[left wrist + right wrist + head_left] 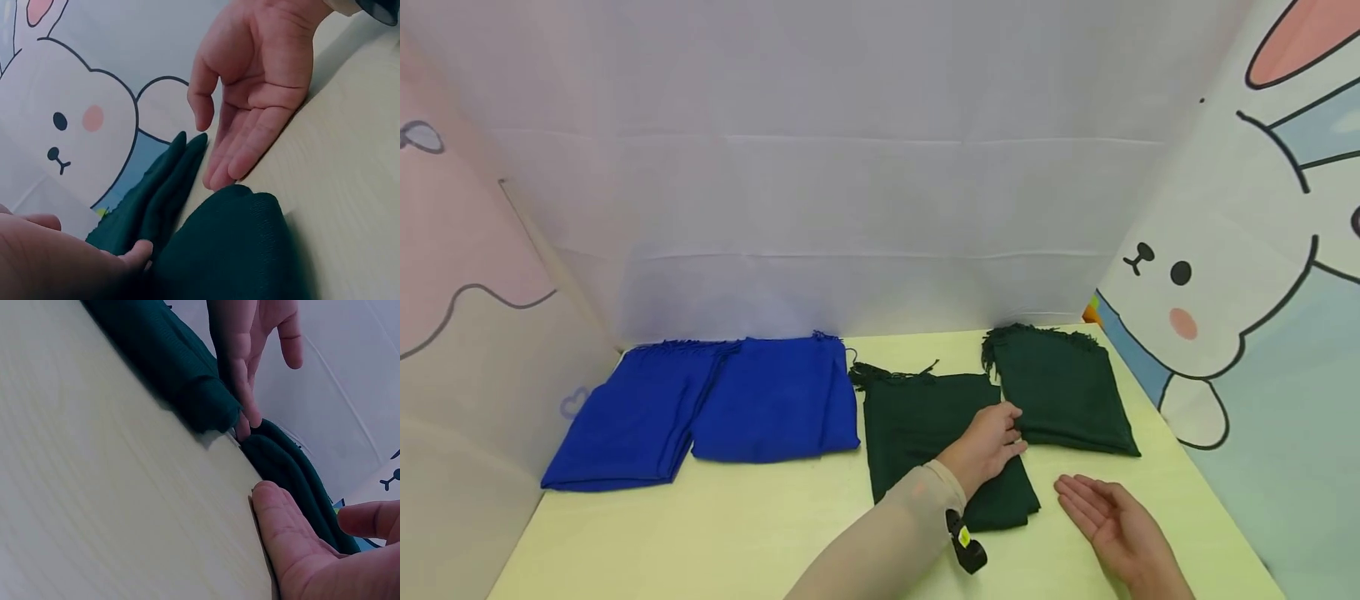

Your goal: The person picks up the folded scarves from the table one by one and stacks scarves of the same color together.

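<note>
Two folded dark green fringed scarves lie on the right half of the table: a nearer green scarf (pixel 917 433) and a farther-right green scarf (pixel 1063 392). My left hand (pixel 988 442) reaches across the nearer one, its fingertips at the gap between the two. In the right wrist view, the left-hand fingers (pixel 242 381) point down into that gap, loosely extended. My right hand (pixel 1116 529) is on its side at the table in front of the farther-right scarf, palm facing left and fingers straight. Nothing is in it.
Two folded blue fringed scarves lie to the left, one blue scarf (pixel 625 417) at the far left and another blue scarf (pixel 775 400) beside it. A pale yellow table (pixel 700 533) carries everything. White cloth (pixel 850 200) hangs behind, and a rabbit-print curtain (pixel 1262 375) borders the right side.
</note>
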Demonstrator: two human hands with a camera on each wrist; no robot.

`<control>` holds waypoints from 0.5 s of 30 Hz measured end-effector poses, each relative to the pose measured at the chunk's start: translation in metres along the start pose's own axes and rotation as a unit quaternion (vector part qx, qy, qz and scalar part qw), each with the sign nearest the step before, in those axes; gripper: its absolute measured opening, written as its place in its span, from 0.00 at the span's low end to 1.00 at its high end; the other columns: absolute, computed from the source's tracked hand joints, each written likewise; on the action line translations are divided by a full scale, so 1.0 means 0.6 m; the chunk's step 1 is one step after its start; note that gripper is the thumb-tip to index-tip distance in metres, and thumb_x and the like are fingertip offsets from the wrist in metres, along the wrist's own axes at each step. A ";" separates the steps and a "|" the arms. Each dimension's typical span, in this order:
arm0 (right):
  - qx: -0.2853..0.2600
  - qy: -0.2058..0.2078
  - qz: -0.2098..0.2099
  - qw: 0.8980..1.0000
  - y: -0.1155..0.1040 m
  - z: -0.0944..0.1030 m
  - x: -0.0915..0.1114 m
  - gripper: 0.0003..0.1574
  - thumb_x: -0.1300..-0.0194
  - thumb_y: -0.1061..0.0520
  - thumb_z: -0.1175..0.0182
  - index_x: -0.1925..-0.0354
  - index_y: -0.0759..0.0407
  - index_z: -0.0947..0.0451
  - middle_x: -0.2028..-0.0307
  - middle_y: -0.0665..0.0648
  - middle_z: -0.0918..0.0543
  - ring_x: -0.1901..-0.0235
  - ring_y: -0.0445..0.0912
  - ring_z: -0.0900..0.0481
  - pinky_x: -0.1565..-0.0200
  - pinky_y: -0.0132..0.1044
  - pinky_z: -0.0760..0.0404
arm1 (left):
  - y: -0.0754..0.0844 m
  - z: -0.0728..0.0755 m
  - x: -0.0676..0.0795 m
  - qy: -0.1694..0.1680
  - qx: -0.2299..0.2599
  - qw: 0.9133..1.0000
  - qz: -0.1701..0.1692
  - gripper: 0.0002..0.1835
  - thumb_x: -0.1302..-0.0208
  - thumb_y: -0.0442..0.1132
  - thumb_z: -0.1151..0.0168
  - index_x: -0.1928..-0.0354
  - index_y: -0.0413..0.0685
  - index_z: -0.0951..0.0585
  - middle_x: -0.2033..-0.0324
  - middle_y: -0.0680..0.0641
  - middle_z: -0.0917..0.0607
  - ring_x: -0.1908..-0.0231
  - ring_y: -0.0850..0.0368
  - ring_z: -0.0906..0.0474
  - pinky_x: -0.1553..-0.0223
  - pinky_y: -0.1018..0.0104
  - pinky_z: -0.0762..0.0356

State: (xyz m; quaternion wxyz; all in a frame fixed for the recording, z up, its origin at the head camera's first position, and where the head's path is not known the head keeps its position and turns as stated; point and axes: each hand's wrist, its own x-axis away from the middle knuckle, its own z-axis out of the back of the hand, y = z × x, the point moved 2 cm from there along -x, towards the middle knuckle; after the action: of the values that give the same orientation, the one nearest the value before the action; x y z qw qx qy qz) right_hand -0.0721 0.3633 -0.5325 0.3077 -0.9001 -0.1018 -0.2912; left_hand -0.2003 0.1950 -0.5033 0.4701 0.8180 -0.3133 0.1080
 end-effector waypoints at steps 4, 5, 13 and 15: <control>0.012 -0.005 0.011 1.000 -0.002 -0.006 -0.001 0.28 0.19 0.53 0.65 0.59 0.60 0.18 0.53 0.59 0.14 0.47 0.52 0.17 0.34 0.44 0.31 | 0.000 -0.006 -0.012 0.005 -0.006 1.000 0.003 0.29 0.32 0.32 0.45 0.32 0.28 0.36 0.32 0.26 0.37 0.30 0.30 0.42 0.35 0.43 0.33; 0.011 -0.005 0.011 1.000 -0.003 -0.007 -0.001 0.28 0.19 0.53 0.65 0.59 0.60 0.18 0.53 0.59 0.14 0.47 0.52 0.17 0.34 0.44 0.31 | 0.000 -0.009 -0.014 0.004 -0.006 1.000 0.003 0.28 0.32 0.32 0.44 0.32 0.29 0.35 0.32 0.27 0.37 0.31 0.30 0.41 0.36 0.44 0.31; -0.007 0.009 -0.002 1.000 0.001 -0.006 0.002 0.30 0.19 0.52 0.66 0.59 0.61 0.17 0.54 0.60 0.14 0.46 0.52 0.18 0.34 0.44 0.32 | -0.009 -0.023 -0.028 0.012 -0.100 0.995 -0.023 0.29 0.36 0.31 0.39 0.35 0.58 0.33 0.35 0.40 0.34 0.48 0.40 0.23 0.53 0.48 0.18; -0.007 0.011 -0.003 1.000 0.003 -0.004 0.001 0.30 0.19 0.52 0.65 0.60 0.61 0.17 0.54 0.60 0.14 0.47 0.52 0.17 0.34 0.44 0.31 | -0.012 -0.023 -0.030 0.005 -0.132 0.991 -0.028 0.22 0.34 0.32 0.40 0.40 0.58 0.28 0.41 0.42 0.30 0.54 0.47 0.24 0.57 0.51 0.18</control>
State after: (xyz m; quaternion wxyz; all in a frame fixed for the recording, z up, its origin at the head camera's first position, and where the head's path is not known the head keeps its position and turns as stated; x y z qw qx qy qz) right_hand -0.0722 0.3606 -0.5318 0.3013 -0.8989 -0.0989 -0.3024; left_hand -0.2080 0.2165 -0.5094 0.5787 0.7566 -0.2991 0.0567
